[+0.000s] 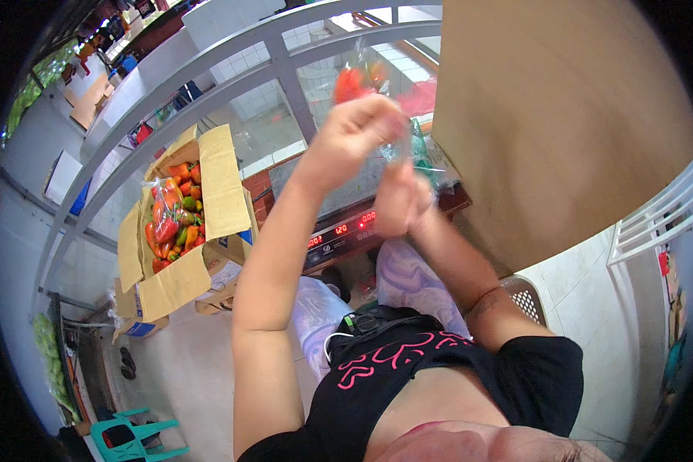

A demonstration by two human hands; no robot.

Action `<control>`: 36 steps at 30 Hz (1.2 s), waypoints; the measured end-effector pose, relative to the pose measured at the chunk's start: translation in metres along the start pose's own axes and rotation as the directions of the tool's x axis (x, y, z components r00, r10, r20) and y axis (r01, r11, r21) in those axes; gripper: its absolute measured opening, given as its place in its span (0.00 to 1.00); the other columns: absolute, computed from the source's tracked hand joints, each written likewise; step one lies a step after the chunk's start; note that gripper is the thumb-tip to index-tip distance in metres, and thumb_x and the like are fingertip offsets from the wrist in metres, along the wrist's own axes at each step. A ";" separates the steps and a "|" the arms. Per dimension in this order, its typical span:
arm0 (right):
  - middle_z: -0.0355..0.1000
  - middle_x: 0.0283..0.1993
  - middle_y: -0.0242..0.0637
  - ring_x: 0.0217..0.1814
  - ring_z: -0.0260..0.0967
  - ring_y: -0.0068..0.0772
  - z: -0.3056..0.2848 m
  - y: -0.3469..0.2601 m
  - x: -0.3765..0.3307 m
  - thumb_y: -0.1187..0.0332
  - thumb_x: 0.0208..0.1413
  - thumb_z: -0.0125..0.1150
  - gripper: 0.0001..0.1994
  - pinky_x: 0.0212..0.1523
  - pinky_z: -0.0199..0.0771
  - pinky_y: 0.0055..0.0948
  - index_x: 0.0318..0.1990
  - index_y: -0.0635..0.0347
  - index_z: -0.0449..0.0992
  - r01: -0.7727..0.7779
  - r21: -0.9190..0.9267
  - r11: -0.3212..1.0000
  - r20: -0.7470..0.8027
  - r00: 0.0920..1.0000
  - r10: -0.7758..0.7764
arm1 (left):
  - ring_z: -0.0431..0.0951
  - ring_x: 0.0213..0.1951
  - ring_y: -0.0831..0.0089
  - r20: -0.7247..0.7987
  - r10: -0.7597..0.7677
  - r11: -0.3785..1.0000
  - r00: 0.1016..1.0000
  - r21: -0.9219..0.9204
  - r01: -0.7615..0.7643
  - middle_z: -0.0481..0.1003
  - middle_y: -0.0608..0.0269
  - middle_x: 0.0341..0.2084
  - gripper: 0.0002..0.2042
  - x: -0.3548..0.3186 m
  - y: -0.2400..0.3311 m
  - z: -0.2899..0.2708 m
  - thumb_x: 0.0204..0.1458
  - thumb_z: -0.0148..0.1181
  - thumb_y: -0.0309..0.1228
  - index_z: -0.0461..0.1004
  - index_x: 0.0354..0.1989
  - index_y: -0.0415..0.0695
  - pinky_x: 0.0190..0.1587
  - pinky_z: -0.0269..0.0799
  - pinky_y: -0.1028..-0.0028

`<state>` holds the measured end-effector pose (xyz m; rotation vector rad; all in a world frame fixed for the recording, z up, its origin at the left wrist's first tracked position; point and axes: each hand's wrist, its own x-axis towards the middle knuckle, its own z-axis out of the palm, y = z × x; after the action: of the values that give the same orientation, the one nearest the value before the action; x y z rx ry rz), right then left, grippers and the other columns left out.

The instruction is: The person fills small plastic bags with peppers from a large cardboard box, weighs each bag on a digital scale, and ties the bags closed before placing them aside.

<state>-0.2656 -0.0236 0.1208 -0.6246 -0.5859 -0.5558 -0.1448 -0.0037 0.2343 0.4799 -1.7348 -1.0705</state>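
My left hand [352, 132] is raised and pinches the top of a clear plastic bag [371, 81] filled with red and orange peppers. My right hand [396, 199] is closed just below it, gripping the twisted neck of the same bag. Both hands hover over a digital scale [345, 228] with a red lit display. The lower part of the bag is hidden behind my hands.
An open cardboard box [224, 179] holding bagged red, orange and green peppers stands to my left. A large brown board [562, 115] rises on the right. A grey metal railing [285, 58] runs behind the scale. A green plastic chair [134, 435] sits at lower left.
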 end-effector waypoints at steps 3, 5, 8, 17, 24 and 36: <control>0.56 0.14 0.27 0.13 0.55 0.22 0.019 0.033 0.018 0.57 0.50 0.54 0.13 0.16 0.56 0.25 0.19 0.51 0.63 -0.025 -0.077 0.997 0.224 0.974 0.042 | 0.68 0.31 0.81 0.336 0.233 0.969 0.912 -0.159 -0.189 0.69 0.70 0.25 0.09 0.005 0.008 0.016 0.51 0.52 0.33 0.71 0.29 0.40 0.37 0.63 0.80; 0.58 0.15 0.26 0.14 0.56 0.19 -0.055 -0.021 -0.020 0.59 0.51 0.53 0.13 0.16 0.55 0.21 0.20 0.54 0.65 -0.022 -0.708 0.706 -0.235 0.950 -0.207 | 0.66 0.32 0.81 0.276 0.046 0.998 0.960 -0.061 -0.030 0.68 0.69 0.25 0.09 0.000 0.017 0.009 0.50 0.53 0.34 0.69 0.26 0.40 0.38 0.61 0.80; 0.61 0.19 0.26 0.15 0.55 0.15 0.020 -0.074 0.007 0.59 0.54 0.49 0.12 0.16 0.56 0.18 0.26 0.58 0.67 -0.389 -0.843 0.372 -0.470 0.868 -0.159 | 0.65 0.32 0.82 0.099 -0.109 0.968 0.989 0.237 0.083 0.67 0.69 0.25 0.09 -0.019 0.014 -0.013 0.49 0.56 0.34 0.67 0.25 0.41 0.39 0.60 0.81; 0.58 0.17 0.26 0.15 0.55 0.18 0.036 0.069 -0.009 0.57 0.48 0.57 0.12 0.16 0.57 0.17 0.25 0.54 0.67 0.114 -0.498 0.860 -0.270 0.921 -0.279 | 0.62 0.35 0.75 0.273 -0.062 0.971 0.960 0.237 -0.005 0.68 0.70 0.22 0.09 -0.049 0.024 0.016 0.49 0.55 0.35 0.70 0.23 0.43 0.42 0.57 0.73; 0.67 0.19 0.29 0.19 0.61 0.15 0.036 -0.007 0.014 0.64 0.48 0.59 0.11 0.18 0.59 0.15 0.28 0.66 0.76 -0.399 -0.914 0.079 -0.383 0.779 -0.496 | 0.67 0.25 0.86 -0.524 -0.344 0.899 0.779 0.057 0.434 0.71 0.71 0.21 0.08 -0.081 -0.030 -0.029 0.50 0.55 0.31 0.73 0.29 0.38 0.28 0.64 0.84; 0.72 0.27 0.37 0.28 0.69 0.28 0.045 -0.004 -0.015 0.73 0.46 0.54 0.05 0.28 0.67 0.27 0.26 0.65 0.75 -0.401 -0.781 0.479 -0.540 0.819 -0.195 | 0.68 0.28 0.79 -0.069 -0.129 0.959 0.989 0.245 0.142 0.71 0.68 0.24 0.04 -0.072 0.033 0.022 0.49 0.53 0.25 0.72 0.26 0.39 0.32 0.64 0.79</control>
<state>-0.2933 0.0081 0.1427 -1.4134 0.4176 -0.8828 -0.1290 0.0764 0.2206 0.7873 -1.8196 -0.9286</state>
